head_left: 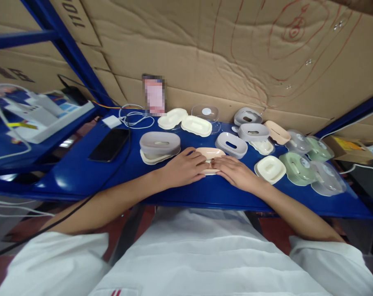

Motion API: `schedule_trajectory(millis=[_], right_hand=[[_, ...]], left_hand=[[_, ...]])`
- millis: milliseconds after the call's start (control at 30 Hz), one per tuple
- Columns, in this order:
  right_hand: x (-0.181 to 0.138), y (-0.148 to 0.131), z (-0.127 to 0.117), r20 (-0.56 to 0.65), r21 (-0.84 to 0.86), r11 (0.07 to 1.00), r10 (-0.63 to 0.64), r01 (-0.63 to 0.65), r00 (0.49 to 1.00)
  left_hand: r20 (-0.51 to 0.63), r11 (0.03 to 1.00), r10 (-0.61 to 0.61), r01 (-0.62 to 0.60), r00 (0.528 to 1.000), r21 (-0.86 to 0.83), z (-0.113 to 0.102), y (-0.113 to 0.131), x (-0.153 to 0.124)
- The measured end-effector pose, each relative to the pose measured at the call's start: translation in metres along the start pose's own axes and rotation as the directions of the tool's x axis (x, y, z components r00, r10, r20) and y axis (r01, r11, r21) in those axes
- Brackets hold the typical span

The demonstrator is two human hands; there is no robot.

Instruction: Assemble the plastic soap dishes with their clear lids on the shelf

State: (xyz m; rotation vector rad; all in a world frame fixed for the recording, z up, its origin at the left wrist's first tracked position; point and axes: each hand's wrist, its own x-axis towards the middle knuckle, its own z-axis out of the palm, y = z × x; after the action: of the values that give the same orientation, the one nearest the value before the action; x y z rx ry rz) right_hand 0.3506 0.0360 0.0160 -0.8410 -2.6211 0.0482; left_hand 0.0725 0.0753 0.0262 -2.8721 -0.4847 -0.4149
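Note:
A peach soap dish point(210, 153) lies on the blue table at the middle of the view, in front of my body. From its left side my left hand point(186, 166) grips it, fingers curled over the rim and near part. On the right, my right hand point(234, 170) closes over the other end, and both sets of fingers almost meet at the middle. My fingers hide much of the dish. Just left of it, a grey slotted soap dish point(160, 142) rests on a cream base point(152, 158). A second grey slotted dish point(231, 144) stands close behind my right hand.
Cream trays point(196, 126) and a clear lid point(205, 112) lie at the back. Several dishes with clear lids, including a green one point(297, 168), crowd the right. A black phone point(109, 144) and white cable point(137, 121) lie left. Cardboard point(189, 53) walls the back.

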Motion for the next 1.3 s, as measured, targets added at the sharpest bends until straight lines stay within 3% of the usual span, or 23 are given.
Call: schedule_trajectory(millis=[333,467,567,700,800,900,1000,1133,1233,1300], right_hand=[[0.001,0.012,0.011,0.016,-0.11,0.989,-0.102,0.103,0.995],[0.009,0.011,-0.002,0.054,-0.087,0.989,-0.113,0.117,0.992],[0.037,0.032,-0.029,0.051,-0.093,0.993,-0.07,0.074,0.996],[0.102,0.088,-0.051,-0.059,-0.297,0.946,0.121,-0.133,0.991],[0.147,0.123,-0.04,-0.091,-0.432,0.861,0.256,-0.27,0.962],[0.172,0.138,-0.017,-0.117,-0.491,0.8,0.331,-0.344,0.937],[0.182,0.138,-0.002,-0.151,-0.505,0.774,0.356,-0.381,0.922],[0.176,0.127,-0.009,-0.198,-0.507,0.754,0.371,-0.419,0.907],[0.148,0.103,-0.025,-0.256,-0.504,0.751,0.342,-0.427,0.904],[0.12,0.079,-0.031,-0.245,-0.507,0.772,0.297,-0.383,0.923]], left_hand=[[0.005,0.996,-0.069,0.07,0.998,-0.054,0.0,-0.002,-0.007],[0.021,0.996,-0.067,0.068,0.998,-0.054,0.005,-0.005,-0.008],[0.027,0.996,-0.079,0.081,0.996,-0.047,0.005,-0.004,-0.007],[0.03,0.995,-0.094,0.095,0.995,-0.028,0.003,-0.002,-0.006],[0.043,0.996,-0.083,0.084,0.996,-0.024,0.003,-0.002,-0.005],[0.048,0.996,-0.081,0.082,0.996,-0.023,0.002,-0.003,-0.005],[0.041,0.996,-0.088,0.089,0.995,-0.024,0.002,-0.003,-0.005],[0.029,0.99,-0.1,0.102,0.995,-0.099,0.002,-0.003,-0.004],[-0.005,0.959,-0.175,0.169,0.985,-0.23,0.002,-0.002,-0.003],[-0.035,0.902,-0.311,0.284,0.95,-0.326,0.004,-0.002,-0.002]])
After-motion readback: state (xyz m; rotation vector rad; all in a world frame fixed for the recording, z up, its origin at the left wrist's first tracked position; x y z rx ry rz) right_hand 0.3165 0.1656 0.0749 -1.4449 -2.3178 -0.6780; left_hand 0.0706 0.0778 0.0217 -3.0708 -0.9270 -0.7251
